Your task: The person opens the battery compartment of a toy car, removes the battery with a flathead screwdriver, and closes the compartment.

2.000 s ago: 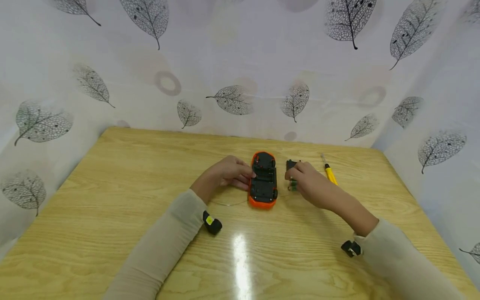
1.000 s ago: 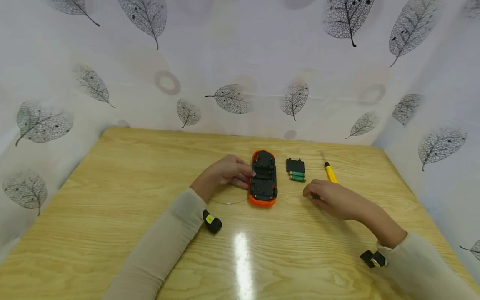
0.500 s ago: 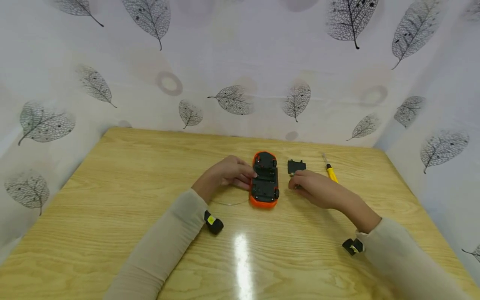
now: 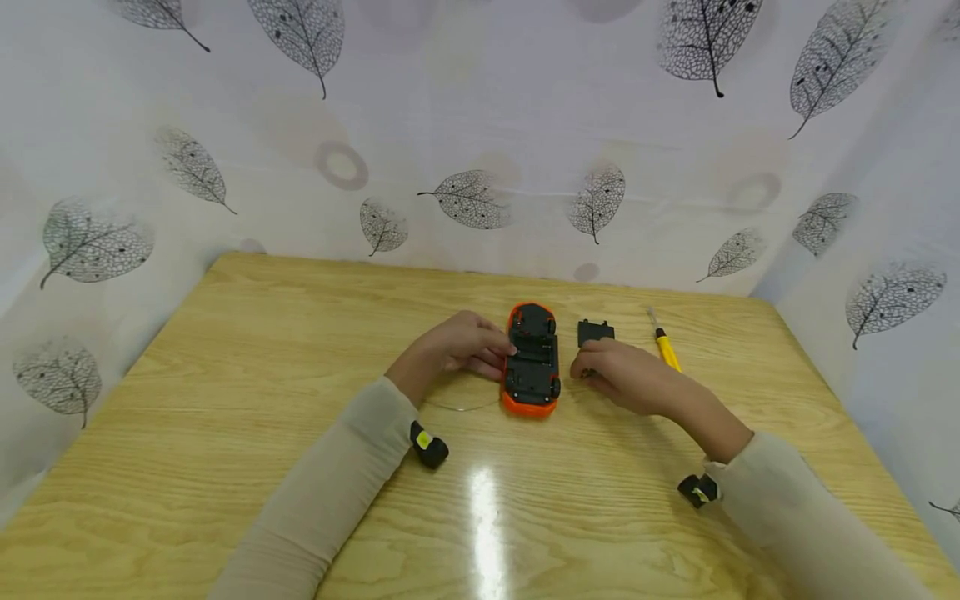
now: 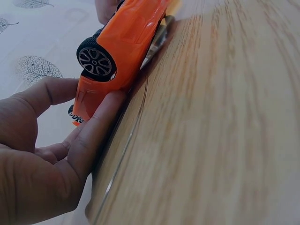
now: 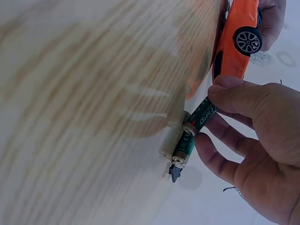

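An orange toy car (image 4: 531, 390) lies upside down on the table, its black underside and open battery compartment facing up. My left hand (image 4: 459, 343) holds the car by its left side, thumb at the underside edge and fingers along the body (image 5: 126, 40). To the car's right, my right hand (image 4: 628, 373) pinches a green battery (image 6: 204, 114) between thumb and fingers, close over the table. A second green battery (image 6: 184, 144) lies just beyond it, overlapped by it in the right wrist view. A black battery cover (image 4: 595, 332) rests behind the right hand.
A yellow-handled screwdriver (image 4: 667, 348) lies farther right on the wooden table (image 4: 300, 333). A thin clear strand (image 4: 461, 409) runs across the tabletop near the left hand. Leaf-patterned cloth (image 4: 480, 125) hangs behind and at both sides.
My right hand drew back to the right, uncovering the batteries, then returned over them and shifted slightly left toward the car. The left hand and car have stayed in place.
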The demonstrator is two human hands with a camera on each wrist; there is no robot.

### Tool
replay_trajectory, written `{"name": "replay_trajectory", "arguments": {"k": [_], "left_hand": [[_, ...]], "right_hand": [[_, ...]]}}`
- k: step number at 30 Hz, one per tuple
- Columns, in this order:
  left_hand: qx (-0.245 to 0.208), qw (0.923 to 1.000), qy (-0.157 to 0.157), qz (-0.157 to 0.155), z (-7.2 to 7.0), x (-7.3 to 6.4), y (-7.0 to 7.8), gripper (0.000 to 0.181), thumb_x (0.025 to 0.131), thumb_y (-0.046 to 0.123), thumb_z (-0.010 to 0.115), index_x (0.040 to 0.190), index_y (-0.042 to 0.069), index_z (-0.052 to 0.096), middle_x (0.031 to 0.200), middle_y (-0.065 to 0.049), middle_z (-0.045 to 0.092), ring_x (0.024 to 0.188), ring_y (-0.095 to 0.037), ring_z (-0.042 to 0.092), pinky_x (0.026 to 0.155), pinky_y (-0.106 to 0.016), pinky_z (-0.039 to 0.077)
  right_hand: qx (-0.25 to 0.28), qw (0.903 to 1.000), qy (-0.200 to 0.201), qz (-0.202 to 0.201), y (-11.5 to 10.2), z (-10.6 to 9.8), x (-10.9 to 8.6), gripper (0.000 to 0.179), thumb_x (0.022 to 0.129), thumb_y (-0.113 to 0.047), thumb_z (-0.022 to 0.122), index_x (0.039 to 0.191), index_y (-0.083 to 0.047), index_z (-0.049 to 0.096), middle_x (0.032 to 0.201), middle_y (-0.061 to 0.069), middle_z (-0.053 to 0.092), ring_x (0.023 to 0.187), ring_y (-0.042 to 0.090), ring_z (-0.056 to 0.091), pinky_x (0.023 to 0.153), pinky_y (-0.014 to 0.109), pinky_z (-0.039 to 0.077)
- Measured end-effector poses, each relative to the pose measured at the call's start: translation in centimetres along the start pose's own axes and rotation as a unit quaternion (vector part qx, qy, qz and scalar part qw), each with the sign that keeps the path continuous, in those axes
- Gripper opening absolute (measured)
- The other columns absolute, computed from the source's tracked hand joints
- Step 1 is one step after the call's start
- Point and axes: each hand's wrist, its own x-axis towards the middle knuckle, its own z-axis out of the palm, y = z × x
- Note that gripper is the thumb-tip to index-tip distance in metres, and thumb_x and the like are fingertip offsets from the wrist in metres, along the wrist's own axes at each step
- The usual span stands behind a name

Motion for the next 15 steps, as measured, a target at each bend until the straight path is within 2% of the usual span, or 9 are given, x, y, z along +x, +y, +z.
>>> {"name": "replay_trajectory", "arguments": {"k": [15], "left_hand": [[-0.001, 1.0, 0.0, 0.0, 0.03, 0.11, -0.05, 0.018, 0.094, -0.001, 0.067, 0.112, -0.007, 0.066, 0.096, -0.017, 0.07, 0.077, -0.026, 0.072, 0.075, -0.042, 0.065]], "right_hand": [[-0.01, 0.9999, 0.008, -0.007, 0.16, 0.47, 0.1, 0.021, 0.089, 0.004, 0.075, 0.105, -0.01, 0.074, 0.104, 0.003, 0.068, 0.093, 0.02, 0.064, 0.078, 0.036, 0.059]]}}
